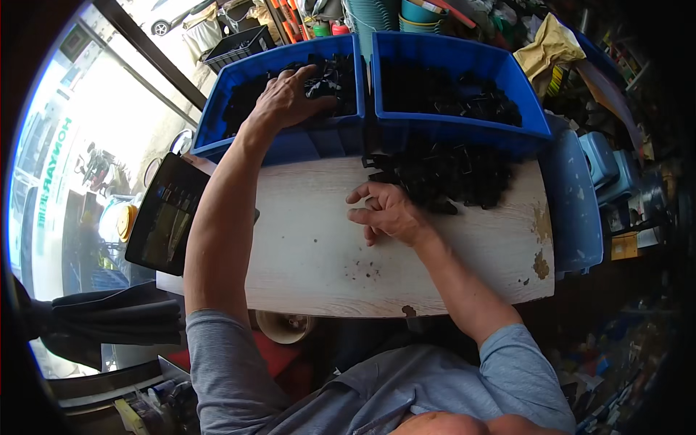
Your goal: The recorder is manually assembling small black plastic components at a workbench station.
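Note:
My left hand [285,101] reaches into the left blue bin [312,139], its fingers spread over small black plastic parts [342,72]; nothing shows in its grasp. Over the middle of the white tabletop [304,203] hovers my right hand [390,212], palm turned inward, with loosely bent fingers set apart and nothing visible between them. Close beyond that hand lies a heap of black plastic parts [464,174], in front of the right blue bin [464,125]. More dark parts fill the bottom of that bin. The exact shape of single parts is too dark to make out.
A dark tablet-like screen [168,214] leans at the table's left side, near my left forearm. Beside the right edge stands a light blue plastic container [578,210]. Behind the bins are a black crate [239,49] and stacked teal tubs [373,16]. Brown wrapping [549,47] lies back right.

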### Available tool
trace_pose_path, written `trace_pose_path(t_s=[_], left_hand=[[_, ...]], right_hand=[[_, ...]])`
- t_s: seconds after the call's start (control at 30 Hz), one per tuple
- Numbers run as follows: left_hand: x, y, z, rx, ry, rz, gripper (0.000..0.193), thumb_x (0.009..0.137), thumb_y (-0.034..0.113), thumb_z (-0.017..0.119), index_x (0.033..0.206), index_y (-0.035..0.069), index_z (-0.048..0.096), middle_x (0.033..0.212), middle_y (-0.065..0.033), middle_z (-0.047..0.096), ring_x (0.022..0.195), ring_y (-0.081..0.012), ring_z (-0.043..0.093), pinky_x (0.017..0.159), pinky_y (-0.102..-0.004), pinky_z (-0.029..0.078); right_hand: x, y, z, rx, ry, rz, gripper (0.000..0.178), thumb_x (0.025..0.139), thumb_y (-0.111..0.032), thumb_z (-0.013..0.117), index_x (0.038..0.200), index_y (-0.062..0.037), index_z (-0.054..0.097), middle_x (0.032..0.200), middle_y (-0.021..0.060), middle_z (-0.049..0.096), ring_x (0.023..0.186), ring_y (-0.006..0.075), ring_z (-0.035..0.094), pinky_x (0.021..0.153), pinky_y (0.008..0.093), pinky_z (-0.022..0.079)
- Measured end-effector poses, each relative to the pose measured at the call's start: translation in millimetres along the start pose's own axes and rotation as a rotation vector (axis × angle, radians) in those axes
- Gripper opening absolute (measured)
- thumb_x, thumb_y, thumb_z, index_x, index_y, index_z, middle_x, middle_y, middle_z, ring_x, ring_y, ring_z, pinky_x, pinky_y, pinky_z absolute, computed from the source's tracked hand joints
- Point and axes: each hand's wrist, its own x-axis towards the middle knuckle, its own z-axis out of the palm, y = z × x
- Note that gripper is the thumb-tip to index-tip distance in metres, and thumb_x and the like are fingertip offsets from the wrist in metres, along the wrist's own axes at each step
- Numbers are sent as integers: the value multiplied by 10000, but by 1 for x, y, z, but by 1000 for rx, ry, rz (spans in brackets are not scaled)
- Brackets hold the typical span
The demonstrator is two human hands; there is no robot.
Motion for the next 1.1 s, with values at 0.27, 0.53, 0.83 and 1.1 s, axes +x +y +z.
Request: trace_pose_path(t_s=[0.27, 0.53, 0.83, 1.1], left_hand=[[82, 7, 74, 159, -154, 70, 944, 771, 684, 675, 1541, 198, 426, 1505, -251, 451, 1411, -430, 420, 1137, -532, 385], [88, -17, 81, 157, -215, -76, 938, 731, 588, 717, 1544, 238, 407, 1480, -237, 474, 1327, -468, 506, 1085, -534, 447], [78, -4, 66, 151, -205, -61, 915, 708, 504, 771, 1509, 186, 463, 1400, -228, 541, 1311, -378, 534, 1081, -478, 451], [61, -14, 65, -48, -223, 33, 1008, 693, 532, 789, 1559, 220, 378, 1492, -229, 466, 1363, -391, 494, 1147, -454, 412]], right_hand=[[33, 35, -64, 230, -99, -55, 352, 903, -170, 764, 1152, 19, 602, 646, 9, 606, 542, 129, 651, 527, 264, 502], [32, 36, -57, 261, -79, -75, 320, 912, -168, 756, 1137, 8, 611, 645, 7, 611, 551, 126, 663, 517, 234, 459], [19, 28, -47, 186, -52, -65, 310, 919, -186, 749, 1137, -4, 623, 671, 8, 646, 572, 131, 686, 547, 228, 451], [15, 26, -30, 185, -58, -38, 318, 913, -182, 747, 1142, -2, 620, 673, 10, 650, 577, 137, 688, 550, 226, 447]])
